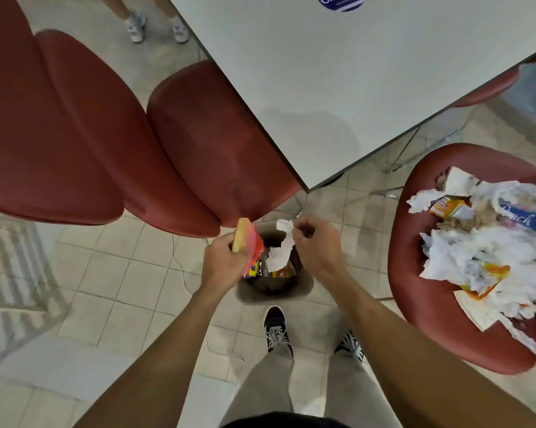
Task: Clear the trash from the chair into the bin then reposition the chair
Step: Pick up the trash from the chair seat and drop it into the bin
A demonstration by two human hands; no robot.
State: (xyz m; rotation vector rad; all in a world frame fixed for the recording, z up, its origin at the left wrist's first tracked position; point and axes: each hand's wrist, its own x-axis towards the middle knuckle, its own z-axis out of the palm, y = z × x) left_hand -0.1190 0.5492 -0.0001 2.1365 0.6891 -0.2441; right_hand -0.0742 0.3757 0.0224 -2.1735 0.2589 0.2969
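Pale floor tiles run under everything, and a white worktop cuts across the upper middle with its corner pointing toward the person. Red chairs crowd the left side, tucked close to the worktop and bare of litter. One more red chair stands pulled out on the right, well clear of the worktop, and its seat carries the trash pile: crumpled white paper, an orange carton, a blue wrapper, a stained flat sheet at the near edge. Pulled out like this, the seat is easy to reach from where the person stands.

Between the feet and the worktop corner sits a small bin on the floor, placed near the loaded chair so each trip is short. Some packaging already lies inside it.

Both arms stretch forward over the bin's mouth, so whatever is let go should fall in. The left hand is closed around a pink and yellow wrapper, held at the bin's left rim. The right hand pinches a white paper scrap, which hangs down into the opening. Judging by the heap on the seat, most of the clearing is yet to be done, and the chair is not yet repositioned.
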